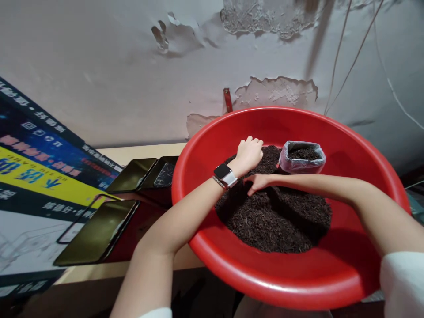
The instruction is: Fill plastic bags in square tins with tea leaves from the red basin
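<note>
A heap of dark, loose, shredded leaves [265, 225], resembling dry tea, lies in a large red plastic basin [291, 291]. My left hand [251, 153], with a smartwatch [225, 174] on its wrist, is over the far left part of the heap. Its fingers curl under, and what they may hold is hidden. Just nearer to me, my right hand [258, 182] reaches in from the right, its thumb and a finger apart at the leaves. Behind my right forearm stands a small box-shaped container [303, 168] wrapped in clear plastic, with the same dark leaves inside.
Left of the basin, shallow dark-rimmed trays [96, 232] with shiny olive-gold surfaces lie on a pale tabletop [142, 152]. A printed box [43, 176] with yellow and blue bands stands at the far left. Behind is a peeling wall [132, 79] with hanging cords [356, 57].
</note>
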Motion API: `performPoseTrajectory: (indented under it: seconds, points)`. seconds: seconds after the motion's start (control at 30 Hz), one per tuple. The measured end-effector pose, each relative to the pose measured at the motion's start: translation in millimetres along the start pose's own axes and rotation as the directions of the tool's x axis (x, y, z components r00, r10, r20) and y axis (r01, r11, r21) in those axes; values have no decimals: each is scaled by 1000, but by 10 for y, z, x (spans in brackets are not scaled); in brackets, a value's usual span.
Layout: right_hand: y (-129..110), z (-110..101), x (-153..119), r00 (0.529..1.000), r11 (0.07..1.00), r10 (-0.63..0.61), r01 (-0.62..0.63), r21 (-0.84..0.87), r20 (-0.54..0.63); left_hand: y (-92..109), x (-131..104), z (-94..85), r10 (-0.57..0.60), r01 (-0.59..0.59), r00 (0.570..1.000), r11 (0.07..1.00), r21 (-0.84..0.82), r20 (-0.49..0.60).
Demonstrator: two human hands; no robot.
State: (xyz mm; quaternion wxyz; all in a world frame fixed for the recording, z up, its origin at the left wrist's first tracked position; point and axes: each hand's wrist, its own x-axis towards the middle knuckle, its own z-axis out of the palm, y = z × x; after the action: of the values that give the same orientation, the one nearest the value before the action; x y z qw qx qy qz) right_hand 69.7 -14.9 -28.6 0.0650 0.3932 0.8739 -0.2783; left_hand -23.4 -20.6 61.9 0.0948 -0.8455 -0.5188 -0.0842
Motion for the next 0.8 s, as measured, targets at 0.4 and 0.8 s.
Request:
performPoseTrajectory:
  seconds: [0.4,0.8]
  points:
    - [33,-676,-1228,916,981,-90,14,-193,-392,-71,37,87,-4,4,1000,1000,1,27]
    - [494,-1081,-1208,775,902,33,-295,-314,-631,-64,37,113,1,-2,999,999,40,38]
